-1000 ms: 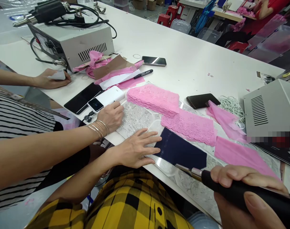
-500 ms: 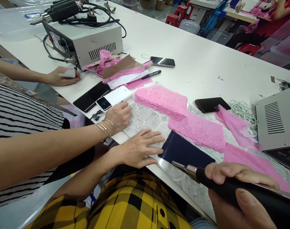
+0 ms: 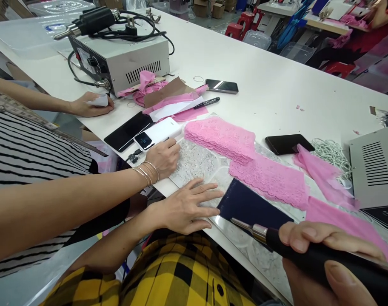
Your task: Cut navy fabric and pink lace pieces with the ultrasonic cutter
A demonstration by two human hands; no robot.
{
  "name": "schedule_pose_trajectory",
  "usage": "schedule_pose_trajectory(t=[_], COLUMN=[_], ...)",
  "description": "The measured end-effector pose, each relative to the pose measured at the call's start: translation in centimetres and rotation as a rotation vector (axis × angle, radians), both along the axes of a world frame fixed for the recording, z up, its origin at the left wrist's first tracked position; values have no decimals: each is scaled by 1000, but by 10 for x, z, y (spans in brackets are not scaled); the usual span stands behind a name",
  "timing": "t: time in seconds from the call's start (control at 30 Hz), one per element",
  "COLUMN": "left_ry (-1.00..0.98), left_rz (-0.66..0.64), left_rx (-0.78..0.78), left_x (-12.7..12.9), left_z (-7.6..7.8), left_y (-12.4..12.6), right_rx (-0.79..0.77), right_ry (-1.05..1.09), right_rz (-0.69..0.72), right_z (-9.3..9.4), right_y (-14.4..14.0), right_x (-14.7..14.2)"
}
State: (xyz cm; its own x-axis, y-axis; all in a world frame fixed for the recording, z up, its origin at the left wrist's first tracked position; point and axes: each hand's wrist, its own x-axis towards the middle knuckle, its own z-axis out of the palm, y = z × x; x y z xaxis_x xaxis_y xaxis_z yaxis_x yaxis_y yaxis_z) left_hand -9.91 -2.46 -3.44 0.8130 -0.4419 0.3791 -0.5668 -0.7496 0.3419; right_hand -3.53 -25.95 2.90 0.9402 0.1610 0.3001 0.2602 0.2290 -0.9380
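Observation:
My left hand (image 3: 189,206) lies flat at the table's edge with its fingers spread and nothing in it. Its fingertips reach the left edge of a dark navy fabric piece (image 3: 251,204). Wrapped around a black-handled handpiece with a metal tip (image 3: 304,248), my right hand (image 3: 334,259) is closed at the lower right. The tip points left, above the navy piece's near edge. Beyond the navy piece lie a pink lace piece (image 3: 272,180) and a stack of pink lace (image 3: 219,138). Flat pink fabric (image 3: 347,229) is partly hidden behind my right hand.
A co-worker's hand (image 3: 164,157) rests beside a white power bank (image 3: 162,131); the other (image 3: 93,104) holds white paper. Grey metal boxes stand at left (image 3: 136,59) and right (image 3: 372,165). Phones, a marker (image 3: 208,102) and white cord (image 3: 332,159) lie on the table.
The whole view has shifted slightly, so things appear a little further right and lower. The red display on the right-hand box is now dark. Both my hands keep their poses.

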Motion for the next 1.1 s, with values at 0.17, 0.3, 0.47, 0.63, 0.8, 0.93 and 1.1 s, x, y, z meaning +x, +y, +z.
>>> schedule_pose_trajectory(t=[0.17, 0.3, 0.47, 0.63, 0.8, 0.93, 1.1], left_ry=[-39, -61, -71, -84, -75, -84, -93], left_rz=[-7, -23, -30, -41, -36, -34, -42], left_rx=[3, 14, 25, 5, 14, -2, -18], left_x=[-2, -2, -3, -3, -3, -3, -2], left_z=[-1, -2, -4, -4, -4, -4, -4], left_y=[0, 1, 2, 2, 2, 2, 3], right_rx=[6, 3, 4, 1, 4, 0, 5], right_ry=[0, 11, 7, 9, 2, 6, -19], right_rz=[49, 58, 71, 118, 130, 136, 164], right_z=[1, 0, -4, -5, -5, -3, -5], right_y=[6, 10, 17, 23, 24, 25, 25], right_x=[1, 2, 3, 3, 3, 3, 3])
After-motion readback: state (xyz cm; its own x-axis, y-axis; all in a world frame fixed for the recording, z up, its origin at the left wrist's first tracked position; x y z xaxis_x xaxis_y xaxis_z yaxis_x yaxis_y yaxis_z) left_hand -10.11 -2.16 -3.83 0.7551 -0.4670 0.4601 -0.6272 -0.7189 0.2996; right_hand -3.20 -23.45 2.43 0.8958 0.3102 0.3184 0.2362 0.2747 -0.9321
